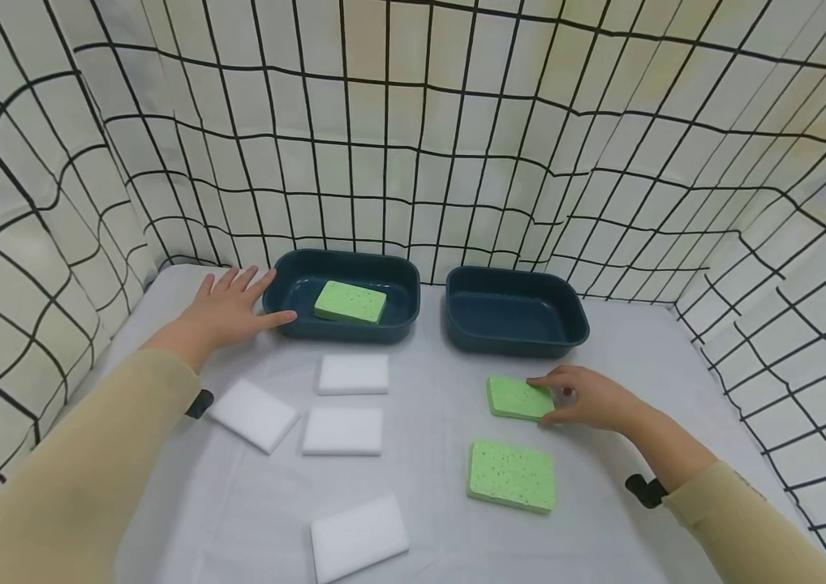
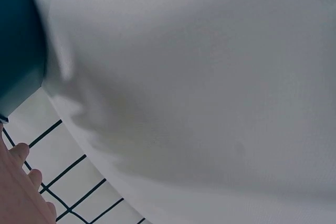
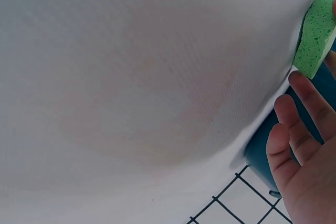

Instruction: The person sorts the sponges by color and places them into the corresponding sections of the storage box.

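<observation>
My right hand (image 1: 591, 399) pinches the right edge of a green sponge (image 1: 517, 398) between thumb and fingers, low over the cloth. The right wrist view shows this speckled sponge (image 3: 316, 38) at its edge, beside the spread fingers (image 3: 302, 132). A second green sponge (image 1: 510, 475) lies flat just nearer to me. With fingers spread, my left hand (image 1: 230, 315) is at the left end of a dark teal bin (image 1: 343, 331), its thumb along the front rim. Inside that bin lies another green sponge (image 1: 350, 302).
Right of it stands a matching teal bin (image 1: 518, 347) with nothing in it. Several white sponge blocks (image 1: 343, 431) lie on the left and middle of the white cloth (image 1: 428, 487). Black wire mesh (image 1: 413, 150) backed by pale fabric encloses the far side and both flanks.
</observation>
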`<state>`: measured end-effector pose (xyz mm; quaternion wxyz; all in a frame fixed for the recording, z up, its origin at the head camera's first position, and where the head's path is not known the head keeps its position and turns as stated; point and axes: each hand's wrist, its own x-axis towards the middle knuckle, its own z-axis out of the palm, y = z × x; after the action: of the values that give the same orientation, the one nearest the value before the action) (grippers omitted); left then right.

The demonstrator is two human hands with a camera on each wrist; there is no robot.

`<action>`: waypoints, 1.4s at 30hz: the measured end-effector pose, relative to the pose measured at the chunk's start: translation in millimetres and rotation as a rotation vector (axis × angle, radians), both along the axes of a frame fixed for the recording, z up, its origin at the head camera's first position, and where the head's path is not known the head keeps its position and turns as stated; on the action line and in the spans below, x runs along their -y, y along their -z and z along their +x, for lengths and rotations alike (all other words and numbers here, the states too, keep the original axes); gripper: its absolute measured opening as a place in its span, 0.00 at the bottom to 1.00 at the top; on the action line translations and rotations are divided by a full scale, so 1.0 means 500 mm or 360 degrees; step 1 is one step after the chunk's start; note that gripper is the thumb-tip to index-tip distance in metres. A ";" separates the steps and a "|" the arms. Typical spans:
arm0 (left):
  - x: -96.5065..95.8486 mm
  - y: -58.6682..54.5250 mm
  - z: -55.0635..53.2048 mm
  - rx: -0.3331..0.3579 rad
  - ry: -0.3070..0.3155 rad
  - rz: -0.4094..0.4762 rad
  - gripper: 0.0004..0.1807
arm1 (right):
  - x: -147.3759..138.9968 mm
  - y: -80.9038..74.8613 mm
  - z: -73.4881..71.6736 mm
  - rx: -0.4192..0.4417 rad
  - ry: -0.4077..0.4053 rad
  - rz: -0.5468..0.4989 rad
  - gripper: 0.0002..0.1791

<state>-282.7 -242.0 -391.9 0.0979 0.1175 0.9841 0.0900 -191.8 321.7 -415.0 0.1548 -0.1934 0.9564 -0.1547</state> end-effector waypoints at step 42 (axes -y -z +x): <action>0.002 0.003 0.000 -0.0010 -0.0010 -0.0006 0.62 | 0.193 -0.144 -0.128 -0.0309 -0.0097 0.0004 0.35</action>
<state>-282.7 -243.0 -393.4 0.0948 0.1145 0.9850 0.0881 -255.9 225.5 -342.9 0.0665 -0.2363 0.9608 -0.1292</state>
